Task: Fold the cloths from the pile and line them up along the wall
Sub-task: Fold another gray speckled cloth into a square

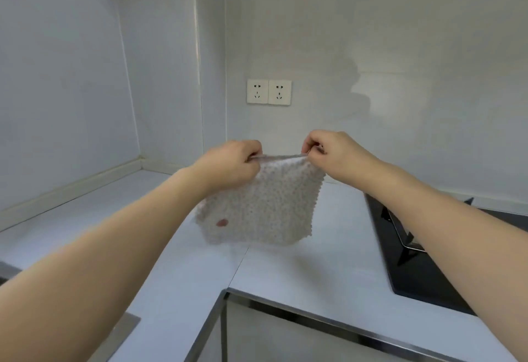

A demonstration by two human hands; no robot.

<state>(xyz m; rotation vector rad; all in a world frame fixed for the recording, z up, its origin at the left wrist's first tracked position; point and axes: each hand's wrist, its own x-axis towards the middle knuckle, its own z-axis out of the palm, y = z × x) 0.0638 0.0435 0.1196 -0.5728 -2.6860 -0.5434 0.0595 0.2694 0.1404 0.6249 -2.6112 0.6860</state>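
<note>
A small white cloth with a nubbly dotted texture and a red mark near its lower left corner hangs in the air above the countertop. My left hand pinches its top left corner. My right hand pinches its top right corner, and the top edge is stretched tight between them. The cloth's lower edge hangs free, swung a little toward me. The pile of cloths is out of view.
A black gas hob with a pan support lies on the counter at the right. A double wall socket sits on the back wall. The walls meet in a corner at the far left. A metal-edged counter front runs below.
</note>
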